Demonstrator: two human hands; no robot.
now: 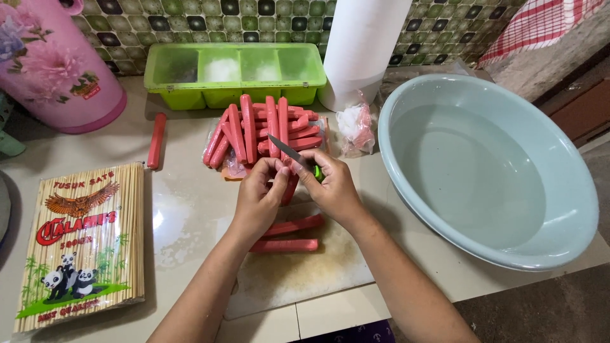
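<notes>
My left hand [259, 194] and my right hand [332, 187] meet above a cutting board [298, 273], both gripping one red sausage [289, 188] that hangs down between them. In my right hand there is also a small knife [289, 151] with a green handle, blade pointing up and left. Two red sausages [289, 235] lie on the board just under my hands. A pile of several red sausages [260, 130] rests on its plastic wrapper right behind my hands.
A large pale blue basin [508, 254] fills the right side. A packet of bamboo skewers [79, 244] lies at left. A single sausage [155, 141], a green compartment box [232, 71], a paper towel roll [362, 51], a crumpled wrapper [354, 127] and a pink flask [54, 63] stand behind.
</notes>
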